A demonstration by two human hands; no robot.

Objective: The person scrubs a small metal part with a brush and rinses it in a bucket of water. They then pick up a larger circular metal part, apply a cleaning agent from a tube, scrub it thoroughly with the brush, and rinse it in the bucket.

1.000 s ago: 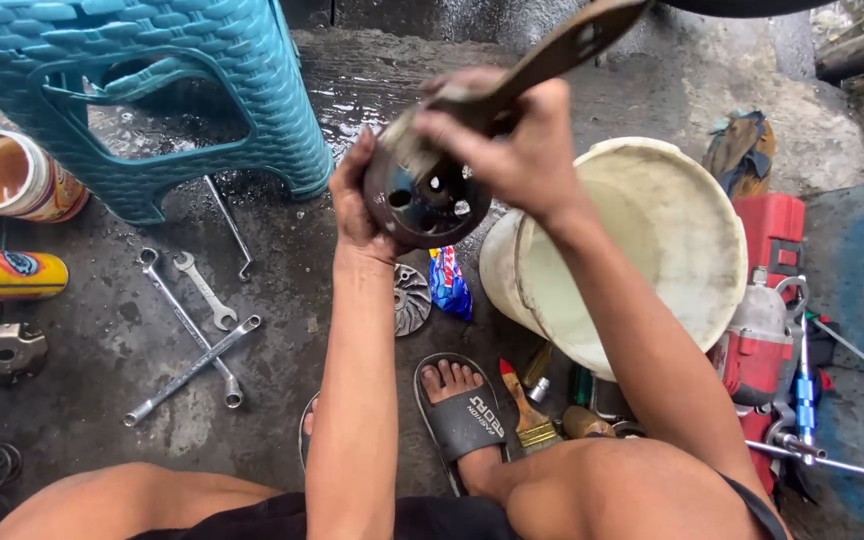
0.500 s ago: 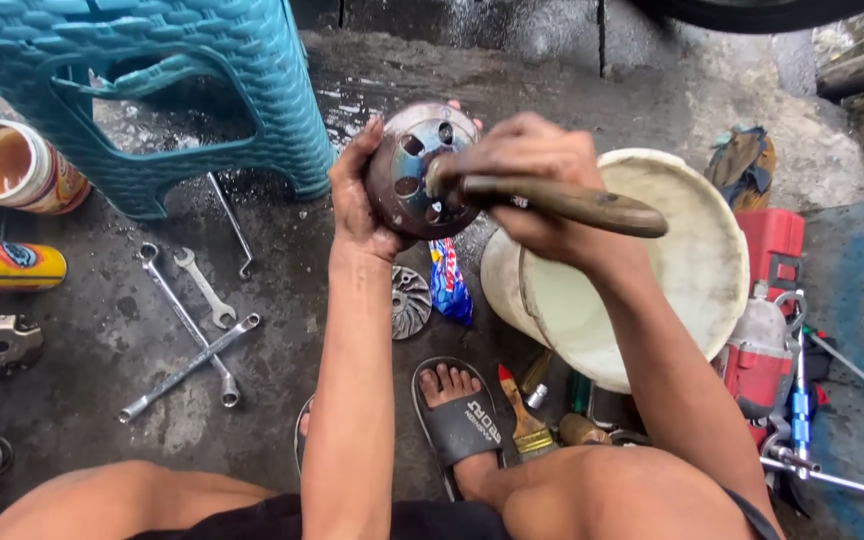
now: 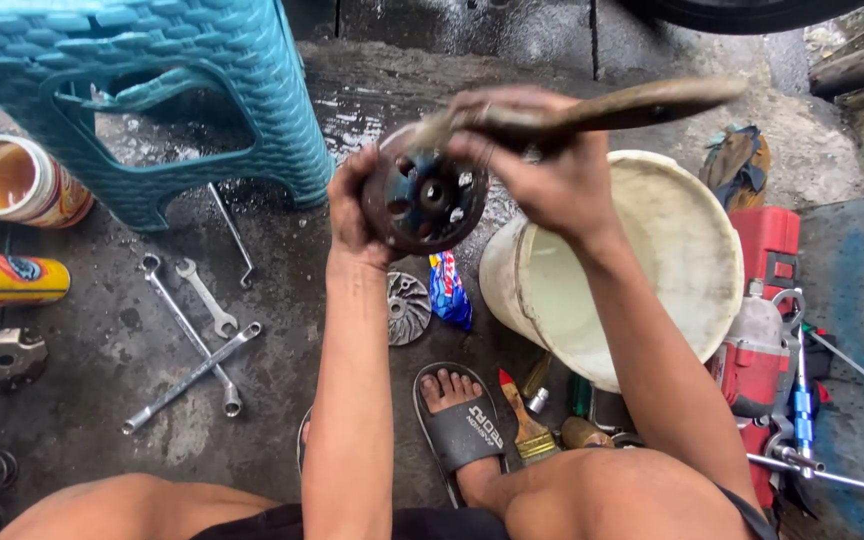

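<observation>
A rough grey concrete floor (image 3: 122,350), stained dark and wet in patches, fills the view. A turquoise woven-pattern plastic stool (image 3: 152,90) stands at its upper left. Along the top edge runs a damp concrete step (image 3: 512,30), with a black tyre (image 3: 742,12) beyond. Daylight is flat and even.

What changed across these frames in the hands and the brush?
The right hand swung the wooden-handled brush from pointing up-right to lying nearly level, bristle end on the round metal part. The left hand kept its grip on that part. Bucket, wrenches and stool stayed put.
</observation>
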